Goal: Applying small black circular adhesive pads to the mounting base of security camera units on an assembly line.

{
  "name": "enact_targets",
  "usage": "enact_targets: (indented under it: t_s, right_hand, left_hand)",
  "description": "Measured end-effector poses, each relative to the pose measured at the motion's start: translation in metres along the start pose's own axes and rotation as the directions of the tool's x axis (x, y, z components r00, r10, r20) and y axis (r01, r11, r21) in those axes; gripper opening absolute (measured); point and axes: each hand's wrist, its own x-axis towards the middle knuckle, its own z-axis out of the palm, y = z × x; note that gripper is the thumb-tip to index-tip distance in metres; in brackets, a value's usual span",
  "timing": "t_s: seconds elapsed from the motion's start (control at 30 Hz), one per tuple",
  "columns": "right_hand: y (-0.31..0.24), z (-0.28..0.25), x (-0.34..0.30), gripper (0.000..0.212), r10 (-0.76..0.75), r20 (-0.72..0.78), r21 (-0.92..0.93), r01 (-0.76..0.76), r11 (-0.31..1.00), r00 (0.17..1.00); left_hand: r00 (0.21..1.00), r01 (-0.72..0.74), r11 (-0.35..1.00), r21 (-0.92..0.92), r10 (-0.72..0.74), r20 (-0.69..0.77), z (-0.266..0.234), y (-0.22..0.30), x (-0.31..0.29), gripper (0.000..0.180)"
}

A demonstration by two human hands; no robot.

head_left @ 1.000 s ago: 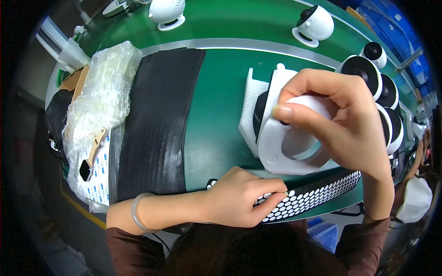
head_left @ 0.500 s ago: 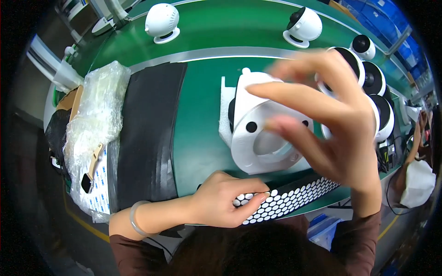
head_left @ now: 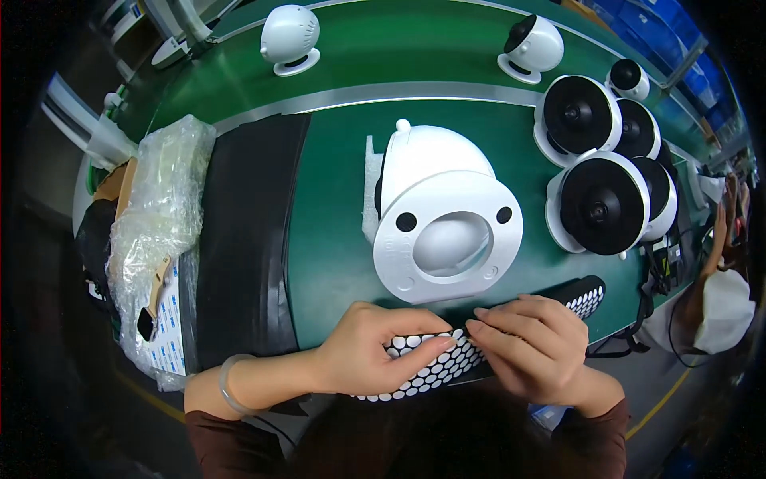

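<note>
Right hand (head_left: 536, 349) moved in front of the white housing (head_left: 447, 189), fingertips bunched, hold unclear; left hand (head_left: 373, 348) pinches the dotted strip (head_left: 437, 370), which tugging could crease.

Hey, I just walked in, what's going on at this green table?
A person's left hand grips a black strip covered in white dots, and the right hand's fingertips are at the strip close by; whether they hold a dot is hard to tell. Just beyond, a white device lies with its ring-shaped base toward the person, two black dots on it. More black-faced white devices stand to the right.
</note>
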Motion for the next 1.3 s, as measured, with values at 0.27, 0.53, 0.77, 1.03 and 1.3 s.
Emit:
enact_targets:
  t_s: [0.27, 0.53, 0.77, 1.03, 1.3]
  right_hand:
    - [0.0, 0.001, 0.001, 0.016, 0.09, 0.004, 0.098, -0.09, 0.991, 0.996]
    - [0.004, -0.008, 0.019, 0.013, 0.168, 0.18, 0.189, -0.202, 0.961, 0.969]
    - [-0.001, -0.028, 0.022, 0.011, 0.304, -0.042, 0.316, -0.275, 0.908, 0.952]
    - [0.006, -0.01, 0.034, 0.008, 0.524, -0.016, 0.503, -0.446, 0.741, 0.852]
    - [0.006, -0.003, 0.037, 0.008, 0.47, -0.066, 0.44, -0.397, 0.806, 0.88]
  left_hand:
    - [0.996, 0.088, 0.992, -0.094, -0.086, 0.026, -0.001, 0.001, 0.001, 0.009]
    - [0.999, 0.037, 0.998, -0.043, -0.036, 0.017, -0.002, 0.002, 0.0, 0.01]
    - [0.999, 0.044, 0.997, -0.058, -0.043, 0.011, -0.002, -0.001, 0.0, 0.011]
    - [1.0, -0.015, 0.999, 0.052, 0.014, 0.019, -0.003, -0.001, 0.002, 0.009]
    - [0.999, -0.052, 0.997, 0.056, 0.052, 0.0, -0.003, -0.004, 0.001, 0.008]
